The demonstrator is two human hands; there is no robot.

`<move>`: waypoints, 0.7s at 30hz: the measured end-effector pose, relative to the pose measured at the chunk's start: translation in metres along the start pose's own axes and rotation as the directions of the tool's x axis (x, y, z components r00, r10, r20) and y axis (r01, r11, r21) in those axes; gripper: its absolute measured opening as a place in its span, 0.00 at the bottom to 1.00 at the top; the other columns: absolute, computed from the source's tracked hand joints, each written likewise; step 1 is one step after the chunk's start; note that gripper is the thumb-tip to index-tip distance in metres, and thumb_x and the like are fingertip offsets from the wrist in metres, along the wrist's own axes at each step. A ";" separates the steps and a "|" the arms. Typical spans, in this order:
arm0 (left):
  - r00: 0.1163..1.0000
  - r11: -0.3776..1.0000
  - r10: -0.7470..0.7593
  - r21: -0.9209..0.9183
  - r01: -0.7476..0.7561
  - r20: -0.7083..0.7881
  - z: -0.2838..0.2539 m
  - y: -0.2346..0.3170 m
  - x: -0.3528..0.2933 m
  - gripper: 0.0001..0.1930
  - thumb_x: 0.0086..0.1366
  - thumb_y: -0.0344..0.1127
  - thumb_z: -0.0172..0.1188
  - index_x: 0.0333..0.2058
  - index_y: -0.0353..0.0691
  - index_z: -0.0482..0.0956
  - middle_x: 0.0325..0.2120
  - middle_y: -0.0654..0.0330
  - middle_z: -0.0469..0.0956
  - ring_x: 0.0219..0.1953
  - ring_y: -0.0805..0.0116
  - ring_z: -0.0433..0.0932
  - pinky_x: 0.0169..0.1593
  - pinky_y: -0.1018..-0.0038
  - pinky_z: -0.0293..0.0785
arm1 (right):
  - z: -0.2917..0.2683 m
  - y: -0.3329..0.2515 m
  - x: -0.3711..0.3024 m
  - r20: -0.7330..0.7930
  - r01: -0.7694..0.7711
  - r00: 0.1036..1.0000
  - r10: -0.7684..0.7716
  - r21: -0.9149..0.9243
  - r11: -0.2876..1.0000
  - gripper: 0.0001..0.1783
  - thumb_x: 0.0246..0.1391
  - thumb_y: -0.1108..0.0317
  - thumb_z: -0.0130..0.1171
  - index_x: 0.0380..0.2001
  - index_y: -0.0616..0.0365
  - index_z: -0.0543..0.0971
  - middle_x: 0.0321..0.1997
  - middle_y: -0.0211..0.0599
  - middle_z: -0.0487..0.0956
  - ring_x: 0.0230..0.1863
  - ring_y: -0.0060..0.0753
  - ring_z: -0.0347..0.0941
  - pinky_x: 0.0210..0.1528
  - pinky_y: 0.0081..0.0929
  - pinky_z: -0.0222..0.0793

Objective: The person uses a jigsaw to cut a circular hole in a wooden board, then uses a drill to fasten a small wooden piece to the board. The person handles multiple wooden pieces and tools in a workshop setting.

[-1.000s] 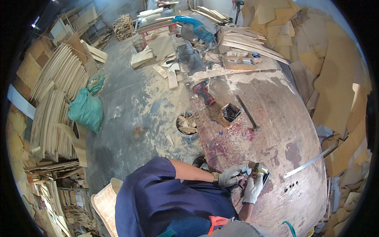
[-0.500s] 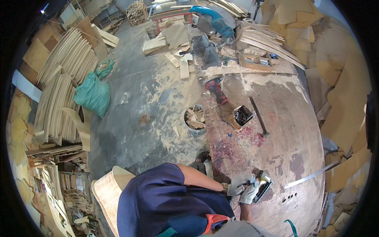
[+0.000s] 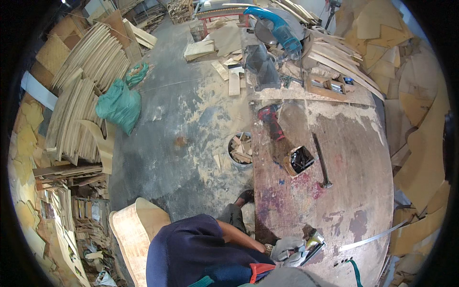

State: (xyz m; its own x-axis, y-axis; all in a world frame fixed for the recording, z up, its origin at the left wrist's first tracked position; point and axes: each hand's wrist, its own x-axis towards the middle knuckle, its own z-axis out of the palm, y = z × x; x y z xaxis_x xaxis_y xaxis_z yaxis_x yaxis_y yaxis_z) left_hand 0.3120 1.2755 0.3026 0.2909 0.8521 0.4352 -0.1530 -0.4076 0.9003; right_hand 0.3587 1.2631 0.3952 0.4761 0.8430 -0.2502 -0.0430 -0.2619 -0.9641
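Observation:
Both my hands wear grey-white work gloves, close together at the near edge of the worn wooden table [image 3: 354, 191]. A staple gun [image 3: 314, 241] with a silver and yellowish body and a long straight magazine lies on its side there. My right hand [image 3: 295, 259] is closed on its near end. Against it, my left hand [image 3: 286, 246] has its fingers curled; whatever they pinch is hidden by the glove. Farther up the table stand an opened carton [image 3: 289, 163] of dark pieces and a hammer [image 3: 321, 160].
A red and black cordless drill [image 3: 271, 123] lies beyond the carton. A steel ruler [image 3: 366, 242] crosses the right edge. On the floor stand a bucket [image 3: 231, 158] of wood scraps and a green sack [image 3: 119, 106]. A blue-handled mitre saw [image 3: 279, 31] occupies the far end.
The view has shifted, so the table items sit farther right and lower. My hands and the staple gun have come nearer to my body, and my left hand now covers more of my right.

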 end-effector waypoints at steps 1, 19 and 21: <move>1.000 1.000 0.001 -0.003 -0.001 0.005 0.000 0.001 0.001 0.26 0.68 0.45 0.56 0.61 0.40 0.74 0.61 0.47 0.74 0.63 0.46 0.73 0.65 0.57 0.67 | 0.002 0.000 0.001 -0.014 -0.021 1.000 0.021 0.024 0.999 0.28 0.74 0.45 0.38 0.33 0.54 0.78 0.28 0.28 0.78 0.28 0.24 0.74 0.32 0.23 0.71; 0.993 0.979 -0.088 0.193 0.071 0.082 -0.033 0.009 -0.015 0.24 0.69 0.42 0.55 0.61 0.40 0.75 0.61 0.50 0.74 0.63 0.50 0.72 0.67 0.57 0.64 | -0.015 -0.022 -0.006 -0.007 -0.098 0.995 0.098 -0.161 0.982 0.09 0.60 0.66 0.49 0.35 0.57 0.77 0.30 0.40 0.79 0.30 0.41 0.77 0.35 0.36 0.73; 0.990 0.973 -0.086 0.221 0.059 0.113 -0.038 0.012 -0.010 0.24 0.69 0.42 0.55 0.61 0.40 0.75 0.61 0.50 0.74 0.63 0.50 0.72 0.67 0.57 0.64 | -0.014 -0.024 -0.001 0.021 -0.060 0.997 0.070 -0.325 0.944 0.07 0.55 0.72 0.53 0.37 0.60 0.78 0.31 0.45 0.81 0.32 0.48 0.79 0.36 0.40 0.74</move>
State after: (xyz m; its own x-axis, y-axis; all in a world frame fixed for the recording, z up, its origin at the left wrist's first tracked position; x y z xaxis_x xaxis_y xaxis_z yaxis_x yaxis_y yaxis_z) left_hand 0.2712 1.2748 0.3092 0.4078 0.8413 0.3549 0.0773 -0.4191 0.9047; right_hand 0.3718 1.2616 0.4202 0.4536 0.8321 -0.3191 0.2165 -0.4502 -0.8663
